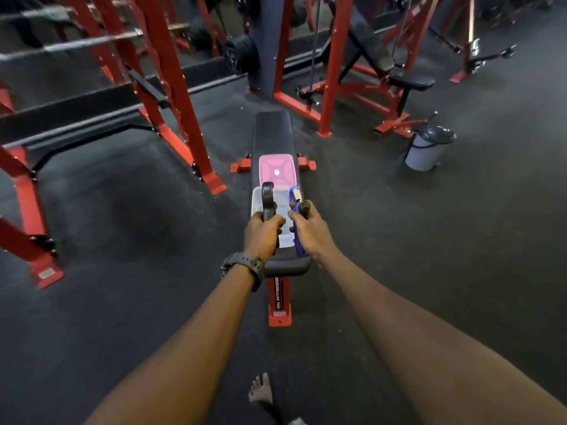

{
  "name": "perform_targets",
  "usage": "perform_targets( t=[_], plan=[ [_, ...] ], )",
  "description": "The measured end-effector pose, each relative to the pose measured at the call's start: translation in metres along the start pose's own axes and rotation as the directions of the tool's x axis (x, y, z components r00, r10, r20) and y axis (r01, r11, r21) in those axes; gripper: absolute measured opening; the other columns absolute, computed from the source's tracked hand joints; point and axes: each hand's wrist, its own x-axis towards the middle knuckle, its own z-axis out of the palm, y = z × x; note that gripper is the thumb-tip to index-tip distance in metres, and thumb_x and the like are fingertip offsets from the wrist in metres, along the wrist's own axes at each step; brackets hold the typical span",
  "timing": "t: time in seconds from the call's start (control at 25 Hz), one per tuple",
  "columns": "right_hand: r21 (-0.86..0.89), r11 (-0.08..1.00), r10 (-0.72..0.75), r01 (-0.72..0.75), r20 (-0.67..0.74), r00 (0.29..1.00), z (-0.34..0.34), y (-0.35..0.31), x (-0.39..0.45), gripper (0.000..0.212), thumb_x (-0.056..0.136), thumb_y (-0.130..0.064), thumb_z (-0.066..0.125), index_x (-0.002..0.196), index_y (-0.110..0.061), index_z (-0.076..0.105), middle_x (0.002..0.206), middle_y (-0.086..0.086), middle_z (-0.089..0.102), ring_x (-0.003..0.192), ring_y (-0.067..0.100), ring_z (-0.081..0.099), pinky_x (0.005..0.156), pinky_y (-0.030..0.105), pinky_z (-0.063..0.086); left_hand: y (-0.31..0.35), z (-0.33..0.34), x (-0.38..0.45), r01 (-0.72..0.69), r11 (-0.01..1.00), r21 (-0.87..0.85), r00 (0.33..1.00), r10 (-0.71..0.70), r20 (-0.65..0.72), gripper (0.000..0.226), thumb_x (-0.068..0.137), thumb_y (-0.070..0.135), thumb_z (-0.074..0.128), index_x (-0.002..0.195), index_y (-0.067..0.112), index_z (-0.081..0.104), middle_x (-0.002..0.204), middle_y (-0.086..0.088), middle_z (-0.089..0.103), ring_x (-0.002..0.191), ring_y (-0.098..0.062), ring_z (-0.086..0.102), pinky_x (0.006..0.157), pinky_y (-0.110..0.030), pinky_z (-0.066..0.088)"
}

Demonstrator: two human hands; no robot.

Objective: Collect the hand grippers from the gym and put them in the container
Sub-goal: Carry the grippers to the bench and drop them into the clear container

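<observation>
A: What do we see in our hands?

B: Our left hand (263,233) is wrapped tight around a black hand gripper (268,201). Its round top sticks up toward twelve o'clock. We have a dark watch (245,266) on that wrist.

A: And the other hand?

B: Our right hand (308,233) is closed around a blue hand gripper (297,223). It has a shiny metal spring at the top and a dark handle next to our thumb.

A: Where do we hold them?

B: Both grippers are up over the clear container (283,219). The black one is at its nine o'clock side and the blue one at its three o'clock side. We cannot tell if they touch it.

A: Where is the container?

B: It sits on the black bench (271,130), near the end closest to us. A pink lid (278,170) lies on the bench just past it, at twelve o'clock, touching or almost touching it.

A: What else is around us?

B: Red frames (171,87) stand at ten o'clock. A grey bin (428,148) stands on the dark floor (122,302) at two o'clock, well apart from the bench. Our bare foot (260,389) shows at six o'clock.
</observation>
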Motion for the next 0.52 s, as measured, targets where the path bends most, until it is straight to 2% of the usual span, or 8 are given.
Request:
perform_targets(
  t=[0.12,0.2,0.32,0.4,0.48,0.52],
  plan=[
    [-0.030,0.998,0.064,-0.064,0.005,0.998,0.008,0.006,0.050,0.021,0.096,-0.031,0.053,0.115,-0.028,0.061,0.107,0.003,0.067,0.103,0.028,0.066,0.095,0.049,0.052,0.001,0.002,0.052,0.062,0.998,-0.003,0.998,-0.062,0.010,0.026,0.075,0.025,0.061,0.098,0.013,0.063,0.087,-0.009,0.066,0.077,-0.021,0.062,0.067,-0.038,0.051],
    [-0.033,0.993,0.110,-0.109,0.014,0.994,0.012,0.015,0.090,0.022,0.096,-0.029,0.053,0.117,-0.028,0.060,0.108,0.002,0.065,0.103,0.027,0.065,0.095,0.048,0.051,-0.001,0.007,0.091,0.112,0.993,0.023,0.994,-0.112,0.012,0.020,0.080,0.020,0.061,0.098,0.012,0.063,0.084,-0.009,0.065,0.076,-0.022,0.060,0.067,-0.036,0.048],
    [-0.034,0.982,0.186,-0.184,0.056,0.981,0.021,0.041,0.153,0.023,0.094,-0.024,0.050,0.116,-0.028,0.057,0.097,-0.001,0.062,0.094,0.025,0.063,0.091,0.050,0.051,-0.007,0.018,0.152,0.173,0.983,0.063,0.985,-0.174,0.010,0.008,0.082,0.015,0.060,0.090,0.013,0.062,0.081,-0.009,0.063,0.078,-0.026,0.058,0.068,-0.037,0.046],
    [-0.072,0.975,0.217,-0.210,0.092,0.972,0.031,0.064,0.200,0.029,0.087,-0.033,0.045,0.114,-0.029,0.056,0.098,0.007,0.063,0.093,0.029,0.063,0.089,0.056,0.052,-0.014,0.026,0.190,0.200,0.976,0.092,0.980,-0.200,-0.007,0.002,0.085,0.013,0.060,0.087,0.013,0.060,0.082,-0.011,0.063,0.080,-0.025,0.057,0.062,-0.031,0.044],
    [-0.102,0.965,0.253,-0.240,0.136,0.958,0.043,0.090,0.245,0.038,0.081,-0.037,0.041,0.115,-0.025,0.053,0.107,0.017,0.061,0.089,0.029,0.060,0.085,0.056,0.052,-0.022,0.037,0.224,0.224,0.969,0.105,0.975,-0.222,-0.033,0.006,0.086,0.009,0.059,0.084,0.015,0.059,0.081,-0.010,0.061,0.079,-0.023,0.056,0.055,-0.026,0.043],
    [-0.126,0.958,0.275,-0.258,0.144,0.951,0.050,0.101,0.266,0.040,0.082,-0.036,0.041,0.117,-0.022,0.052,0.111,0.021,0.060,0.087,0.028,0.057,0.083,0.053,0.050,-0.028,0.042,0.243,0.238,0.966,0.099,0.971,-0.234,-0.048,0.011,0.085,0.007,0.060,0.082,0.016,0.057,0.079,-0.009,0.060,0.079,-0.023,0.056,0.060,-0.030,0.048]
  ],
)
